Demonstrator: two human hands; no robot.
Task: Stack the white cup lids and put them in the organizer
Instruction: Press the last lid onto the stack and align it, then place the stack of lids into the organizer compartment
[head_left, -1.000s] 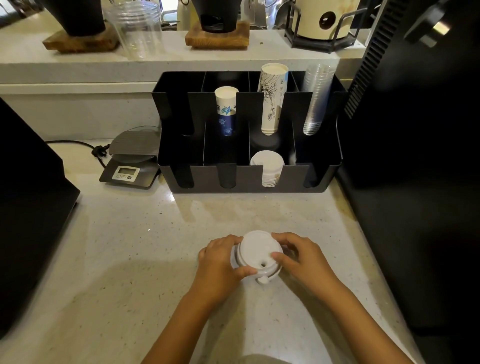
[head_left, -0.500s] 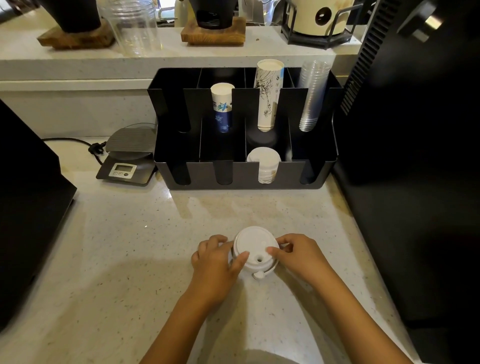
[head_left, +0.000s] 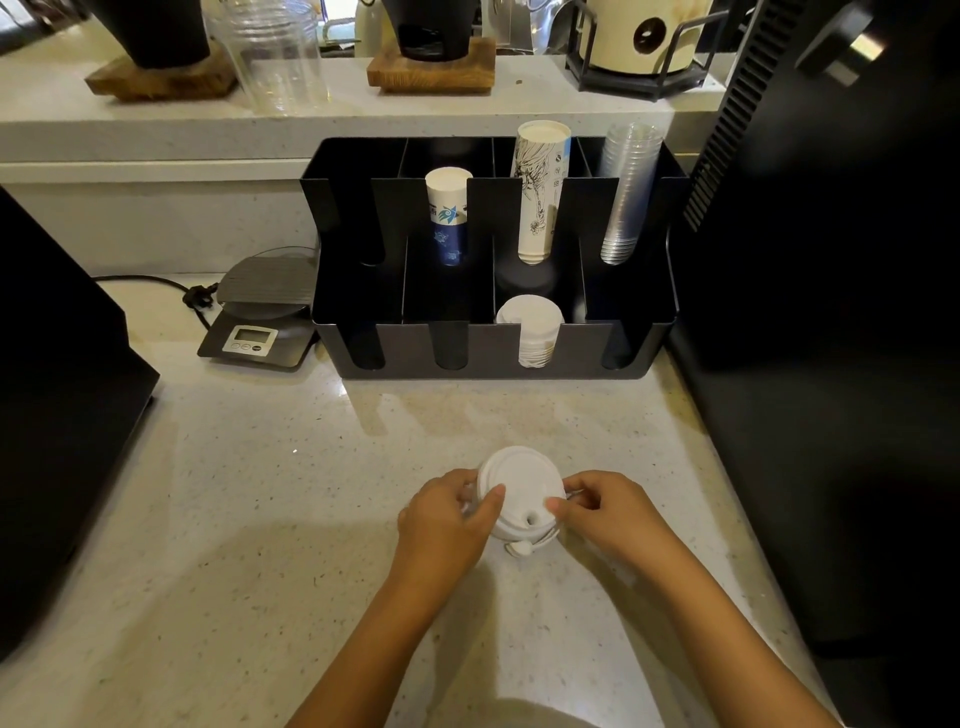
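A stack of white cup lids (head_left: 519, 488) is gripped from both sides over the speckled counter, tilted a little, its sip hole facing me. My left hand (head_left: 447, 519) wraps its left edge with the thumb on top. My right hand (head_left: 602, 514) pinches its right edge. The black organizer (head_left: 631, 332) stands at the back of the counter. Its front row holds another stack of white lids (head_left: 530, 327) in the third slot; the other front slots look empty.
In the organizer's back row stand blue-printed paper cups (head_left: 449, 218), tall paper cups (head_left: 540, 192) and clear plastic cups (head_left: 626, 192). A digital scale (head_left: 260, 312) sits left of it. Black machines flank the counter at left (head_left: 62, 405) and right (head_left: 831, 364).
Both hands have kept their grip on the lid stack and raised it slightly off the counter, tilting its top toward me. The view has shifted a little.
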